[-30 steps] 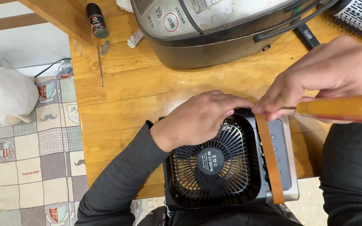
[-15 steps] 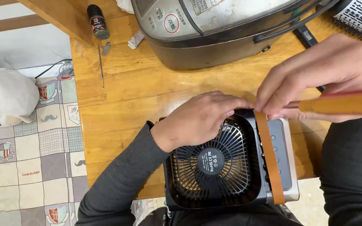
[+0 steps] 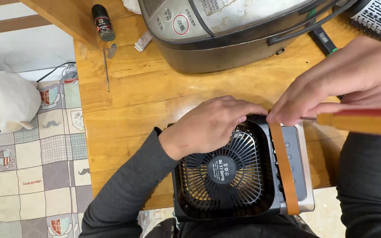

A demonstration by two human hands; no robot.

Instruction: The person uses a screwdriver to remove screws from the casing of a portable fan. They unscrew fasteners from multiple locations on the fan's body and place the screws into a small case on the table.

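Both forearms wore long, close-fitting sleeves of dark grey knit fabric, ending at the wrists. The left hand (image 3: 208, 125) and right hand (image 3: 349, 79) were bare, without gloves, rings or a watch.

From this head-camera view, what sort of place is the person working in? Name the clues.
Probably a home, at a kitchen or dining table rather than a workshop: a rice cooker stands on the wooden table, a patchwork mat covers the floor, and a white plush toy lies beside it.

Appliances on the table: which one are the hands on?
The small black fan with the round grille, not the big grey rice cooker behind it.
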